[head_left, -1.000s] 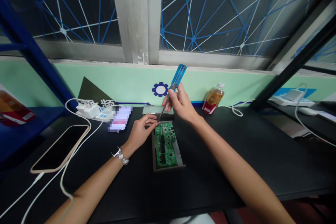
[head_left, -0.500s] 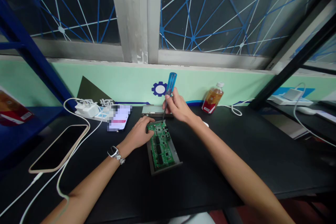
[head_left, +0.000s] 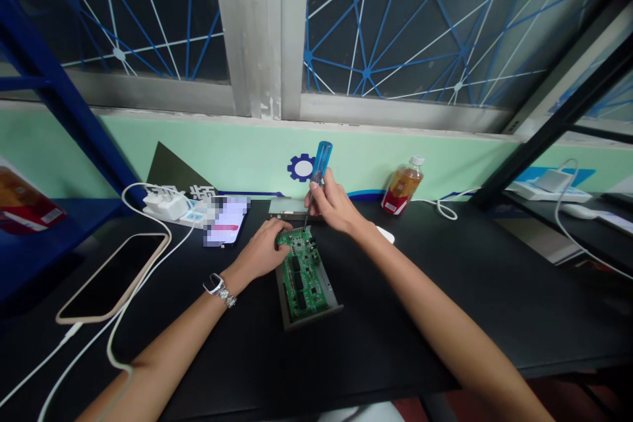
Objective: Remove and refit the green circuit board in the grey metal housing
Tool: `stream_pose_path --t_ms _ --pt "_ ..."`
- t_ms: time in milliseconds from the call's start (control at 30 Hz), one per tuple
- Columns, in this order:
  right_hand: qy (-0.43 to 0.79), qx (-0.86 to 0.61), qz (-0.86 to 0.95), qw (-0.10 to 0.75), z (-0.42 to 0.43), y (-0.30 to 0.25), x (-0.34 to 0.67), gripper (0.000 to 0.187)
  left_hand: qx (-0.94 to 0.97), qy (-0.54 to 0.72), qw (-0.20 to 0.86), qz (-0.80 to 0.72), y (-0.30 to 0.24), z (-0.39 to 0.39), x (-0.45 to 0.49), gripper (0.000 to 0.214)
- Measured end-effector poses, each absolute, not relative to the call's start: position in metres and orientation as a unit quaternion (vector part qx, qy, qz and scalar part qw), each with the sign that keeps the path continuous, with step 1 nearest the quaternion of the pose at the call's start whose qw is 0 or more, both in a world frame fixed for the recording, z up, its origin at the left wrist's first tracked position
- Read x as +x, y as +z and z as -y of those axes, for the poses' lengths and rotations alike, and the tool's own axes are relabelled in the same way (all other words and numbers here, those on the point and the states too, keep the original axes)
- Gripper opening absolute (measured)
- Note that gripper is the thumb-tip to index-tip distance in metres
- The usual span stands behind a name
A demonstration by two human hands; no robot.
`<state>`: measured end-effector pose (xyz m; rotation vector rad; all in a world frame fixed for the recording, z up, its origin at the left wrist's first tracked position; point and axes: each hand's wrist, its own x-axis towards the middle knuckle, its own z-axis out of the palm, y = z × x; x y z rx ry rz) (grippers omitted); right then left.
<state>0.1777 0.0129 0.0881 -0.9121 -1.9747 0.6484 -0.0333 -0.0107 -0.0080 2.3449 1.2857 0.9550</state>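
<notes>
A green circuit board sits in a grey metal tray on the black desk. My left hand grips the board's far left edge, thumb over the board and fingers at the far corner. In my closed right hand is a screwdriver with a clear blue handle, held near upright. Its shaft points down at the board's far edge, close to the corner. Whether the tip sits in a screw is too small to tell. Behind the board lies a flat grey metal part, partly hidden by my right hand.
To the left are a phone in a beige case, white cables, a power strip with a plug and a lit phone. A drink bottle stands at the back right. A white object lies behind my right wrist.
The screwdriver's tip has shifted slightly left along the board's far edge, and its handle sits a little lower. My left hand keeps its place on the board.
</notes>
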Motion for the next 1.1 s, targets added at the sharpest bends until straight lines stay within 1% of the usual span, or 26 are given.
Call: stream_pose_path --t_ms 100,300,400,500,667,733,933,1100 --pt "0.253 -0.360 0.795 0.418 -0.014 0.089 0.178 0.026 0.817 0.335 0.152 -0.443 -0.006 0.010 -0.033 0.039" --pt "0.248 -0.360 0.800 0.410 -0.016 0.089 0.178 0.026 0.813 0.349 0.157 -0.439 0.005 0.009 -0.027 0.025" --pt "0.242 -0.357 0.803 0.410 -0.018 0.088 0.178 0.026 0.804 0.373 0.171 -0.431 0.012 0.007 -0.022 0.022" --pt "0.238 -0.358 0.804 0.410 -0.020 0.088 0.178 0.025 0.793 0.397 0.206 -0.415 0.018 0.002 -0.016 0.018" --pt "0.239 -0.364 0.802 0.410 -0.020 0.088 0.176 0.027 0.756 0.430 0.309 -0.385 0.020 -0.011 -0.002 0.014" --pt "0.246 -0.364 0.799 0.410 -0.020 0.087 0.175 0.028 0.742 0.443 0.329 -0.379 0.018 -0.015 0.004 0.011" --pt "0.305 -0.359 0.783 0.406 -0.024 0.085 0.177 0.026 0.713 0.466 0.343 -0.397 0.013 -0.018 0.012 0.015" --pt "0.410 -0.352 0.775 0.328 -0.029 0.088 0.185 0.021 0.712 0.450 0.389 -0.373 0.012 -0.018 0.008 0.024"
